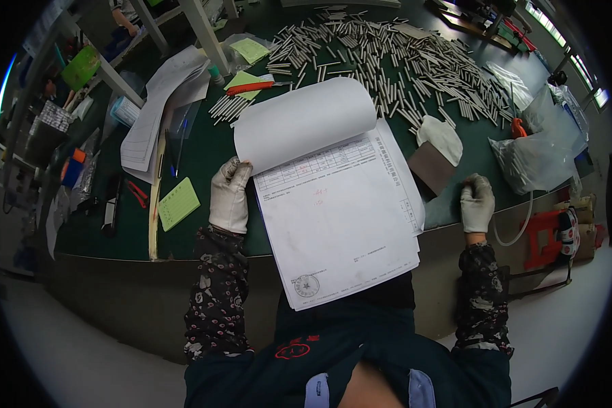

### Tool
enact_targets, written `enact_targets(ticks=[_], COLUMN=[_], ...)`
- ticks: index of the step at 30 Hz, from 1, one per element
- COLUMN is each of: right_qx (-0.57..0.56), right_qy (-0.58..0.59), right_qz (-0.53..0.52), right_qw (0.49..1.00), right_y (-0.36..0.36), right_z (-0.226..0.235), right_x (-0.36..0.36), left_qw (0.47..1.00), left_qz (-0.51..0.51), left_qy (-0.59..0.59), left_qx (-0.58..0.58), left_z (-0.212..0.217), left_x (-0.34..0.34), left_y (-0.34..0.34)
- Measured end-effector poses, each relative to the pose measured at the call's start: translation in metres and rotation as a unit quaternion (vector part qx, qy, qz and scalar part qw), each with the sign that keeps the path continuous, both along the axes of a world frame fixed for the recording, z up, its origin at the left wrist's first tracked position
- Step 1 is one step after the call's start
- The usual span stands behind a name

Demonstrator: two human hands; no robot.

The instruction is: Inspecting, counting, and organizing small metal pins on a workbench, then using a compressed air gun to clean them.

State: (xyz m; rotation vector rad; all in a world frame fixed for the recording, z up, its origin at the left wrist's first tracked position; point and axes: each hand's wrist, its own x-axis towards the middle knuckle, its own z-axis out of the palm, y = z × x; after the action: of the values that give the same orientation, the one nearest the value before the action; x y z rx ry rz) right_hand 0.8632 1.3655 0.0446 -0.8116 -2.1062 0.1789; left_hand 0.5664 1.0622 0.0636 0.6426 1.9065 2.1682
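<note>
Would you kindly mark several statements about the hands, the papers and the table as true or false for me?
1. The left hand grips the papers at their left side. True.
2. The right hand holds the papers too. False: the right hand is apart from them, off to their right.
3. The top sheet is folded back. True.
4. The metal rods are packed in a box. False: the metal rods lie loose on the green table.
5. The green notepad lies to the left of the left hand. True.
</note>
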Motion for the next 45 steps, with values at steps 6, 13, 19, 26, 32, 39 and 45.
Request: enact_targets(ticks=[6, 13, 19, 26, 32, 39, 45], right_qx=[-0.014, -0.022, -0.019, -0.032, -0.355, -0.579, -0.727], right_qy=[0.008, 0.021, 0.022, 0.045, 0.254, 0.156, 0.053], right_qz=[0.016, 0.020, 0.022, 0.042, 0.084, 0.256, 0.366], right_qw=[1.000, 0.999, 0.999, 0.998, 0.896, 0.759, 0.579], right_y=[-0.002, -0.001, -0.001, 0.001, -0.040, -0.129, -0.166], right_z=[0.001, 0.000, -0.001, -0.005, 0.002, -0.011, -0.007], right_x=[0.002, 0.002, 0.003, 0.008, 0.040, 0.055, 0.031], left_qw=[1.000, 1.000, 0.999, 1.000, 1.000, 1.000, 1.000], left_qz=[0.001, -0.002, -0.006, -0.014, -0.009, -0.012, -0.002], left_qy=[0.007, 0.014, 0.021, 0.005, 0.007, -0.006, 0.010], left_qx=[-0.010, -0.022, -0.027, -0.007, -0.012, 0.007, -0.014], left_z=[0.001, -0.002, 0.006, 0.006, 0.003, 0.002, -0.002], left_x=[0.001, -0.001, 0.003, 0.005, 0.003, 0.002, -0.002], left_y=[-0.001, -0.003, -0.002, -0.001, -0.003, -0.003, -0.002])
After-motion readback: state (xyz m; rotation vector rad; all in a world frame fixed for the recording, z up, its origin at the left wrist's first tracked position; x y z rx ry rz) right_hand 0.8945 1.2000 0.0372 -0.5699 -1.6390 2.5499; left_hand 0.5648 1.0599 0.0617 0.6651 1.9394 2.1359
